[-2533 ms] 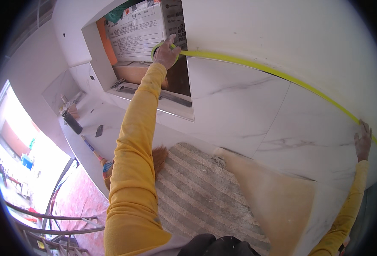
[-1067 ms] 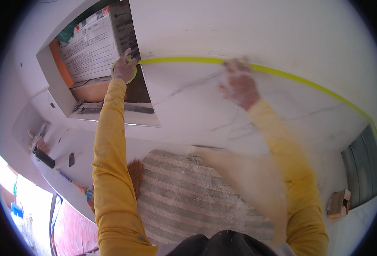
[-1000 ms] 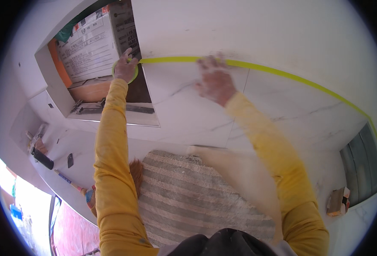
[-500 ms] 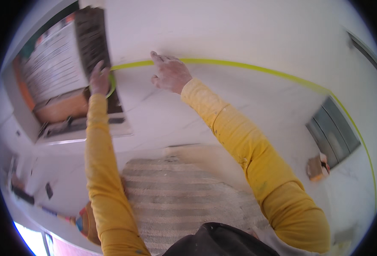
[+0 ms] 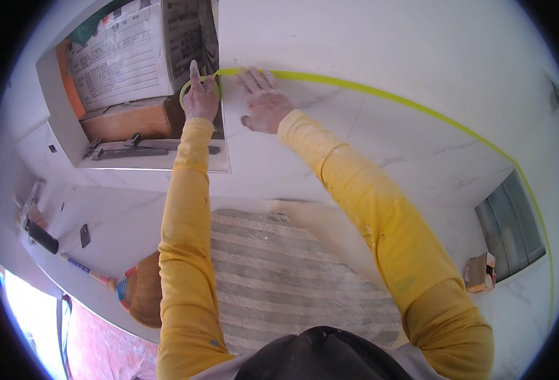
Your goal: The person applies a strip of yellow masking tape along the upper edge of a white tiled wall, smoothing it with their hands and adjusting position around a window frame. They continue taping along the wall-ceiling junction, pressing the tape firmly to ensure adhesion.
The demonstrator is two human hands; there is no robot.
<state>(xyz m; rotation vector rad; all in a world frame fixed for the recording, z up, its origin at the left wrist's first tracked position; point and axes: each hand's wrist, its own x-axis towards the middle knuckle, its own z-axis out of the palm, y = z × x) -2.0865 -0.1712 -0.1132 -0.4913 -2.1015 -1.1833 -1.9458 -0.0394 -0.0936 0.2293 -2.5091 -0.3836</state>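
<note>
A yellow-green strip of masking tape [image 5: 330, 80] runs along the white wall and bends down at the right. Its left end leads to a tape roll [image 5: 183, 96] in my left hand [image 5: 201, 102], with one finger pointing up. This hand is in front of the opening in the wall, close to its right edge. My right hand [image 5: 268, 106] lies with fingers outstretched against the wall, fingertips over the strip just right of that edge. Its thumb stands apart, and nothing is held in it.
In the wall opening sit a white carton [image 5: 124, 63] and a brown box [image 5: 127, 121]. Below are a striped rug [image 5: 279, 272], a broom [image 5: 143, 291], a phone-like dark object [image 5: 85, 235] and a black cylinder [image 5: 42, 237]. A small box [image 5: 481, 272] stands by a grey panel [image 5: 510, 218].
The view has shifted, so the wall opening appears farther right. My right hand has moved left along the tape toward the opening's edge, its fingers now flatter on the strip. My left hand keeps the roll.
</note>
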